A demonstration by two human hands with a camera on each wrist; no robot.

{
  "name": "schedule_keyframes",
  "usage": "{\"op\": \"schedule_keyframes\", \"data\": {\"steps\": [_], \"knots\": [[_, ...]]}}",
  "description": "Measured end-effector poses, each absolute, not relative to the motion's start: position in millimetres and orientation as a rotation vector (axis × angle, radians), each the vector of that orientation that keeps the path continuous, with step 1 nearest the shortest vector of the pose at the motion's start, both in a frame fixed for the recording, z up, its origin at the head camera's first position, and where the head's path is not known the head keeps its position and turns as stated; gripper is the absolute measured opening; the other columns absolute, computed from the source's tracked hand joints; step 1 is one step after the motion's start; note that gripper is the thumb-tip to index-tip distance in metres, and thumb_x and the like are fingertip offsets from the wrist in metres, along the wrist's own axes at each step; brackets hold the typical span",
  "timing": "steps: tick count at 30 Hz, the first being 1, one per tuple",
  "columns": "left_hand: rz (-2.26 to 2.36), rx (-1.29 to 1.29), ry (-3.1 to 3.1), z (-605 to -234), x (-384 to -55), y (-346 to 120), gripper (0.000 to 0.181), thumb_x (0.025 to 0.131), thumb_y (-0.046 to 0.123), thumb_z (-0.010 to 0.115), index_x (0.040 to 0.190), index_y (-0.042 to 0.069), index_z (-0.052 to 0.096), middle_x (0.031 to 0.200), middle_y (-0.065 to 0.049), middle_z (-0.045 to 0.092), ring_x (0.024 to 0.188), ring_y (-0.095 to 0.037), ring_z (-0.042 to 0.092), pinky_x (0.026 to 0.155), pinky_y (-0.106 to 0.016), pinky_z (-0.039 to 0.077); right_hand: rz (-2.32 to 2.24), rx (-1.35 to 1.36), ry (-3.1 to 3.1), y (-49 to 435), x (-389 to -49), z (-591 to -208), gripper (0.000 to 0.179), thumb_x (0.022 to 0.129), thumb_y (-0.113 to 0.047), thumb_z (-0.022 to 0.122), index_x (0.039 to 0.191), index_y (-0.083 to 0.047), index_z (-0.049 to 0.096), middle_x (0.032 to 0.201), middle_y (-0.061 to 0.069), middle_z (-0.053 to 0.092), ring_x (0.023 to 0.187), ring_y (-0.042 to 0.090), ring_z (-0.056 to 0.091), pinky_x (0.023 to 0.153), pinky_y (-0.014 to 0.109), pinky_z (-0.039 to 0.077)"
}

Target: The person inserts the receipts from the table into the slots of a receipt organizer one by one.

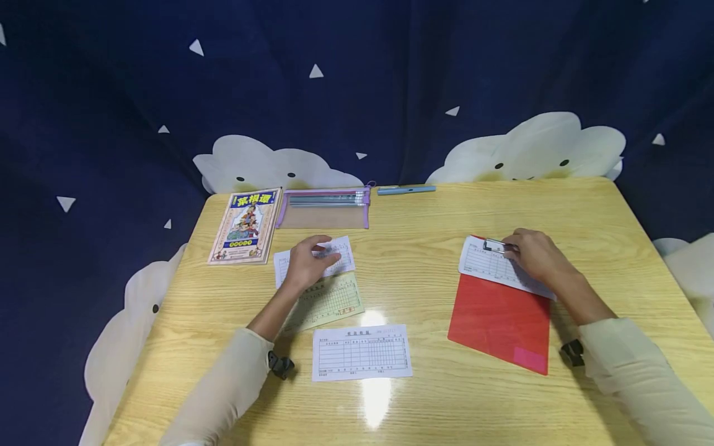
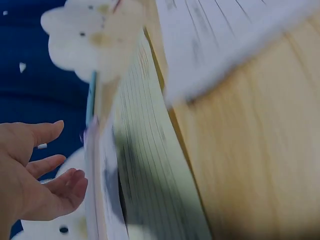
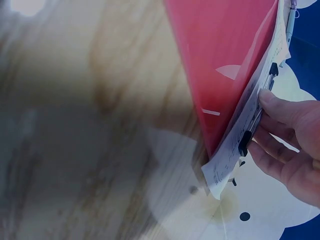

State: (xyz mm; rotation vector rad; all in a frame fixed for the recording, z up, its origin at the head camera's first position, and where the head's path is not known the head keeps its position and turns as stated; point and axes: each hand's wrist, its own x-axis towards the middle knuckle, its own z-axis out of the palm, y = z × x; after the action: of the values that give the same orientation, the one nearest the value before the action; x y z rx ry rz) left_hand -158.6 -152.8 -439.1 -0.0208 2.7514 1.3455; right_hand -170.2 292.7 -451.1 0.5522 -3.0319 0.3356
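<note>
A red clipboard (image 1: 496, 322) lies on the right, with a white receipt slip (image 1: 485, 263) across its top under the metal clip (image 1: 494, 246). My right hand (image 1: 534, 254) pinches that clip, thumb on one side and fingers on the other, as the right wrist view shows. On the left, my left hand (image 1: 309, 263) hovers over another white slip (image 1: 346, 251), its fingers (image 2: 47, 167) loosely bent and nothing between them. A pale green slip (image 1: 329, 303) lies just below, partly covered by the left forearm. Nearer the front is a third white receipt slip (image 1: 362, 353), flat.
A book (image 1: 244, 226) with an illustrated cover lies at the back left. Beside it is a clear pencil pouch (image 1: 323, 217) with purple edging and pencils inside. A blue pen (image 1: 406, 190) lies near the table's back edge, before a dark blue curtain (image 1: 357, 93).
</note>
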Motion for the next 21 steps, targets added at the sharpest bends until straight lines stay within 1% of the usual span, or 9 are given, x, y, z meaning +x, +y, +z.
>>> {"op": "schedule_keyframes", "data": {"steps": [2,3,8,10,13,17,18,21], "knots": [[1.305,-0.043,2.802,-440.0,-157.2,-167.3,0.047,0.08,0.019,0.075,0.121,0.001,0.061,0.124,-0.02,0.061,0.106,-0.035,0.062,0.084,-0.045,0.053,0.334,0.566,-3.016,293.4,-170.3,-451.8,0.023,0.08,-0.003,0.071,0.099,0.008,0.067,0.085,0.018,0.064,0.08,0.035,0.063,0.074,0.049,0.05],[1.279,-0.055,2.829,-440.5,-156.4,-174.4,0.047,0.08,0.018,0.075,0.121,0.0,0.061,0.123,-0.021,0.061,0.105,-0.036,0.062,0.088,-0.045,0.051,0.332,0.567,-3.013,293.6,-170.1,-451.8,0.022,0.079,-0.003,0.071,0.099,0.008,0.068,0.085,0.018,0.064,0.08,0.034,0.063,0.073,0.049,0.05],[1.169,-0.152,2.934,-443.0,-148.1,-206.7,0.046,0.076,0.014,0.077,0.115,-0.005,0.062,0.114,-0.026,0.063,0.1,-0.039,0.062,0.091,-0.047,0.047,0.317,0.532,-3.058,292.8,-170.1,-451.5,0.024,0.081,-0.004,0.07,0.102,0.007,0.068,0.088,0.018,0.064,0.081,0.034,0.063,0.074,0.049,0.05],[1.125,-0.205,2.959,-445.1,-143.6,-216.1,0.044,0.075,0.014,0.077,0.112,-0.005,0.063,0.11,-0.026,0.064,0.097,-0.039,0.061,0.087,-0.046,0.048,0.31,0.518,-3.079,292.5,-170.4,-451.5,0.025,0.082,-0.005,0.07,0.103,0.007,0.067,0.089,0.018,0.064,0.082,0.034,0.063,0.075,0.049,0.05],[1.058,-0.265,3.001,-450.1,-138.0,-224.6,0.041,0.074,0.013,0.078,0.108,-0.006,0.065,0.106,-0.025,0.065,0.092,-0.035,0.058,0.082,-0.043,0.045,0.313,0.517,-3.081,292.3,-170.7,-451.2,0.025,0.082,-0.005,0.07,0.103,0.007,0.068,0.089,0.018,0.064,0.082,0.035,0.063,0.076,0.049,0.05],[1.0,-0.328,3.045,-455.7,-133.3,-226.7,0.04,0.072,0.014,0.079,0.103,-0.007,0.065,0.091,-0.024,0.064,0.082,-0.032,0.055,0.072,-0.04,0.041,0.315,0.53,-3.058,292.6,-170.7,-451.1,0.024,0.081,-0.005,0.07,0.102,0.007,0.068,0.087,0.018,0.064,0.082,0.035,0.063,0.075,0.049,0.05],[0.994,-0.343,3.048,-456.5,-132.7,-225.9,0.04,0.071,0.014,0.08,0.102,-0.007,0.065,0.088,-0.023,0.064,0.081,-0.032,0.054,0.071,-0.04,0.041,0.314,0.532,-3.054,292.6,-170.8,-451.1,0.024,0.081,-0.005,0.07,0.101,0.007,0.068,0.087,0.019,0.064,0.082,0.036,0.063,0.075,0.049,0.05],[0.974,-0.358,3.052,-458.8,-132.1,-222.9,0.039,0.071,0.013,0.08,0.101,-0.007,0.065,0.089,-0.024,0.064,0.083,-0.034,0.055,0.072,-0.042,0.043,0.309,0.53,-3.047,292.4,-170.9,-451.4,0.024,0.081,-0.005,0.071,0.101,0.007,0.068,0.088,0.019,0.065,0.083,0.036,0.064,0.075,0.049,0.05]]}}
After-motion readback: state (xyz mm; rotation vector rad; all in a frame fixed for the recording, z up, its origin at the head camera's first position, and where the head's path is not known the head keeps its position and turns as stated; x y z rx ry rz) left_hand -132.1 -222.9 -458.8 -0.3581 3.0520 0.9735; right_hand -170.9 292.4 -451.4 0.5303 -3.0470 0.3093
